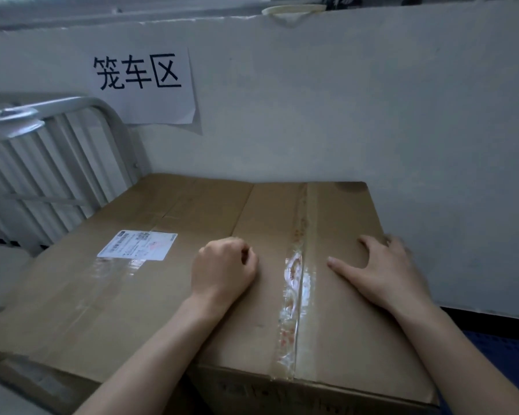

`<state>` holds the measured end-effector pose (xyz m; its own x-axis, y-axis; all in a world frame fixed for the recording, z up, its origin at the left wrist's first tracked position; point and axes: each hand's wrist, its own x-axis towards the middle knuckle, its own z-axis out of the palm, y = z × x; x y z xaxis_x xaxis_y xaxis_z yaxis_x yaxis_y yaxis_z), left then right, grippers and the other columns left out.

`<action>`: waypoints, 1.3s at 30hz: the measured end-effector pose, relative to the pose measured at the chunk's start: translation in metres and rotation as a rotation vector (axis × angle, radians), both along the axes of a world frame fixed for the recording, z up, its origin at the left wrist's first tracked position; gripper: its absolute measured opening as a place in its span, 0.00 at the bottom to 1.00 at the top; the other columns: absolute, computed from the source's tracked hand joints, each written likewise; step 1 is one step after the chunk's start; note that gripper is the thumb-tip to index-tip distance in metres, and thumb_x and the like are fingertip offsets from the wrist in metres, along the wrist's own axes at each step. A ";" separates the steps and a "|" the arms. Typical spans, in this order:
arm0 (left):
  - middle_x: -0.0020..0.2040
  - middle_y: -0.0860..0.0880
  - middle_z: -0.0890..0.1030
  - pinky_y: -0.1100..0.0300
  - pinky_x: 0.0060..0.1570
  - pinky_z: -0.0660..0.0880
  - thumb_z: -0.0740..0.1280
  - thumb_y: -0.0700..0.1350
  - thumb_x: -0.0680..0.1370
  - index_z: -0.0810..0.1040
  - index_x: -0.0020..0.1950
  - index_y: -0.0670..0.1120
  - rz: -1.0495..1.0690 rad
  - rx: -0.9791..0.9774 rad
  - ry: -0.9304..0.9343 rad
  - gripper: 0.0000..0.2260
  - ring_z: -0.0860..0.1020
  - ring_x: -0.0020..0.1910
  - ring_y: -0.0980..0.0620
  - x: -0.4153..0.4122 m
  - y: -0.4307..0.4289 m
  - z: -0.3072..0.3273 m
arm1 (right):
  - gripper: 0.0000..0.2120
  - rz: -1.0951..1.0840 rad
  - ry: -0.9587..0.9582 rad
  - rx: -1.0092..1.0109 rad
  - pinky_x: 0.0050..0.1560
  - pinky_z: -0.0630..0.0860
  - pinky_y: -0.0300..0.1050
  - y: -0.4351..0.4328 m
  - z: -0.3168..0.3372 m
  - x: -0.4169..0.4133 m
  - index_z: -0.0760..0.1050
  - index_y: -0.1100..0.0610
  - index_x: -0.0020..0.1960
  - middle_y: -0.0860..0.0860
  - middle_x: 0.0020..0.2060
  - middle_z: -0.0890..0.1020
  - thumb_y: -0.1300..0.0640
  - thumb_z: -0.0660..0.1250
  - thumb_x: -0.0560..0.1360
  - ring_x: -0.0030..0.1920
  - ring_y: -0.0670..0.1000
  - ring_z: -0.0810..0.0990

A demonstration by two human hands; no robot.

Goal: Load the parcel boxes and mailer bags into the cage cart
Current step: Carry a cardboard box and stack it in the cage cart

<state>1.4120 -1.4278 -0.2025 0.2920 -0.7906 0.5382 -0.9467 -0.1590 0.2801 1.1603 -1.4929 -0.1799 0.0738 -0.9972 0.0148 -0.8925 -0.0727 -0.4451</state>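
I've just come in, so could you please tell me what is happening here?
A person has both hands on a taped box beside a labelled box, which stands by the cart rail. The right hand lies flat near its right edge; the left hand rests on top, fingers curled, holding nothing. A wall sign reads 笼车区.

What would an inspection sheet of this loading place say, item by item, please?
Surface: blue floor at right; what bears the boxes is hidden.
Job's things: taped cardboard box beside labelled cardboard box; cage cart rail at left.
Clutter: pale ring on the wall top.
Grippers: left hand curled on the taped box's left edge; right hand flat, fingers at its right edge.
Cables: nothing seen.
Surroundings: white wall with paper sign.
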 end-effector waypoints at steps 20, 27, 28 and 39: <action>0.47 0.47 0.84 0.54 0.44 0.76 0.63 0.49 0.75 0.81 0.46 0.46 0.004 0.269 0.039 0.10 0.80 0.50 0.41 0.011 -0.011 0.039 | 0.31 0.146 0.128 -0.054 0.74 0.62 0.56 -0.011 0.023 0.016 0.66 0.51 0.74 0.59 0.78 0.57 0.37 0.63 0.76 0.78 0.60 0.56; 0.52 0.45 0.84 0.54 0.50 0.77 0.64 0.53 0.75 0.82 0.56 0.50 0.182 0.353 0.042 0.14 0.80 0.53 0.41 0.038 0.033 0.219 | 0.32 0.243 0.063 0.102 0.73 0.67 0.53 0.011 0.168 0.000 0.66 0.52 0.76 0.54 0.75 0.65 0.41 0.65 0.76 0.75 0.56 0.65; 0.52 0.45 0.84 0.53 0.50 0.77 0.64 0.53 0.76 0.82 0.57 0.50 0.189 0.350 0.045 0.14 0.80 0.53 0.41 0.042 0.040 0.252 | 0.31 0.269 0.057 0.098 0.72 0.67 0.52 0.016 0.199 0.001 0.67 0.52 0.76 0.53 0.75 0.66 0.41 0.65 0.76 0.74 0.55 0.66; 0.50 0.46 0.84 0.55 0.45 0.75 0.64 0.53 0.75 0.81 0.53 0.49 0.151 0.383 0.028 0.12 0.81 0.50 0.43 0.049 0.107 0.547 | 0.28 0.417 0.087 0.158 0.68 0.68 0.44 0.092 0.503 0.017 0.69 0.51 0.74 0.51 0.68 0.73 0.44 0.68 0.76 0.70 0.51 0.72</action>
